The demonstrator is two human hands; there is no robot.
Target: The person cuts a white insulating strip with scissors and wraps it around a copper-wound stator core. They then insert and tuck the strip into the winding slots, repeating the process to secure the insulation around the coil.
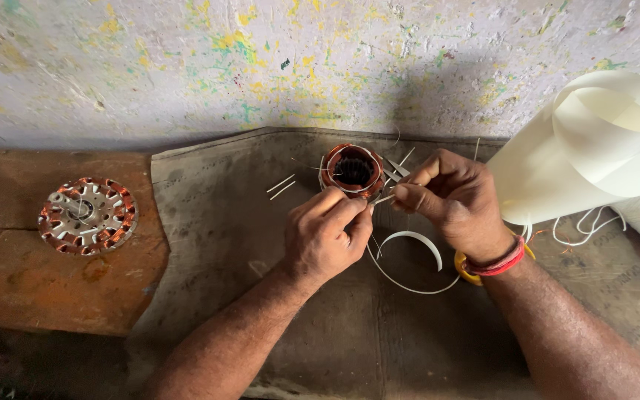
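Note:
A small round stator (pixel 352 171) with copper windings and white paper strips stands on a grey mat (pixel 216 222). My left hand (pixel 327 235) pinches its near rim. My right hand (pixel 450 198) pinches a thin white strip (pixel 387 198) at the stator's right side. A curled white paper strip (pixel 415 238) lies on the mat between my wrists. Several short white slips (pixel 281 186) lie left of the stator.
A larger flat stator (pixel 87 215) with copper coils rests on the reddish wooden bench at the left. A big roll of white insulating paper (pixel 594 148) stands at the right, with white cord (pixel 583 222) beside it. A paint-flecked wall rises behind.

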